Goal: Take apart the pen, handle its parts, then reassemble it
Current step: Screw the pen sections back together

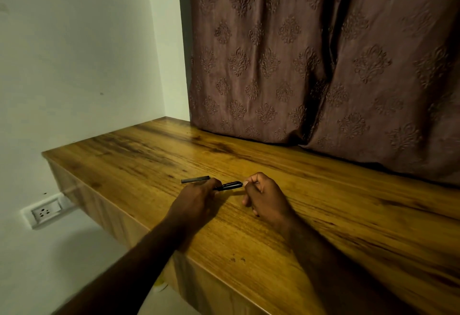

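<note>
The wooden desk (323, 215) with dark grain carries a short grey pen part (195, 180), lying flat just beyond the fingers (214, 183) of the left hand (196, 200), and a curtain (249, 130) rests on it well behind them.

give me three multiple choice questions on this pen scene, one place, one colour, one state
1. Where is the grey pen part? A on the table by the left hand; B on the floor; C on the socket.
2. Curtain colour? A white; B brown; C green.
3. How is the black pen body held? A lying free; B one hand only; C both hands.
Key: A, it lies on the wood; B, the patterned cloth is brown; C, the left hand grips it, the right hand pinches its end.
</note>
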`<state>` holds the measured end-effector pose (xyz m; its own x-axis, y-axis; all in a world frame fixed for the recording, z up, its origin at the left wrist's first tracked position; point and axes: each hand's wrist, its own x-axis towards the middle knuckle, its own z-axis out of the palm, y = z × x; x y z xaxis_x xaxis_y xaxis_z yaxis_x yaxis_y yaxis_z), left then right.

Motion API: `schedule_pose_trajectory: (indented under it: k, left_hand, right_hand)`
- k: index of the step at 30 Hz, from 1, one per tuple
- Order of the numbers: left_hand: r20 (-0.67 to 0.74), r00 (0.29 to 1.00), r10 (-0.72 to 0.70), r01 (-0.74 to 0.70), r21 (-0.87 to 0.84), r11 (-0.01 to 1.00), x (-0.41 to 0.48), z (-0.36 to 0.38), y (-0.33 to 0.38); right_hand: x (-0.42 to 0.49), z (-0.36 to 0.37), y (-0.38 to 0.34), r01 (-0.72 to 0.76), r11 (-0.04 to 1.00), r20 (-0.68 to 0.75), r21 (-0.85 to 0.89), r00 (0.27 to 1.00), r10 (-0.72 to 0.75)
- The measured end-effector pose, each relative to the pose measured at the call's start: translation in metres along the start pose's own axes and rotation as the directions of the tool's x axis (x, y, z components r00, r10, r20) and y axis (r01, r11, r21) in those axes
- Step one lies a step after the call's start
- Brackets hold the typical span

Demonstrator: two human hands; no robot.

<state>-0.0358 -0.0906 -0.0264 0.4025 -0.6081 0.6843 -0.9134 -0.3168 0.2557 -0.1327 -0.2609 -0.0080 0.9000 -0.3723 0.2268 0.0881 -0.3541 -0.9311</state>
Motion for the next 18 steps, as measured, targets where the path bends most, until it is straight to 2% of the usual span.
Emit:
schedule_pose_trajectory:
  k: [9,12,13,15,18]
  left_hand:
    - [0.001,1.0,0.009,-0.009,-0.021,1.0,-0.001,0.0,0.0]
    - [0.01,1.0,-0.013,0.013,-0.015,1.0,-0.001,0.0,0.001]
    - [0.013,0.999,-0.029,0.029,-0.012,1.0,-0.001,0.0,0.001]
    - [-0.004,0.998,-0.062,0.062,-0.002,0.998,-0.001,0.0,0.002]
    - [-0.026,0.996,-0.084,0.085,0.012,0.996,-0.001,0.0,0.002]
  right_hand:
    - [0.001,0.001,0.001,0.01,0.999,0.018,-0.045,1.0,-0.009]
    - [0.001,0.002,0.0,-0.007,1.0,0.022,0.004,1.0,0.007]
    - [0.003,0.002,0.0,-0.015,0.999,-0.007,0.031,1.0,0.016]
    - [0.01,-0.004,0.002,-0.029,0.999,-0.167,0.015,0.985,0.031]
    - [0.019,-0.024,0.012,-0.091,0.993,-0.409,-0.077,0.911,0.052]
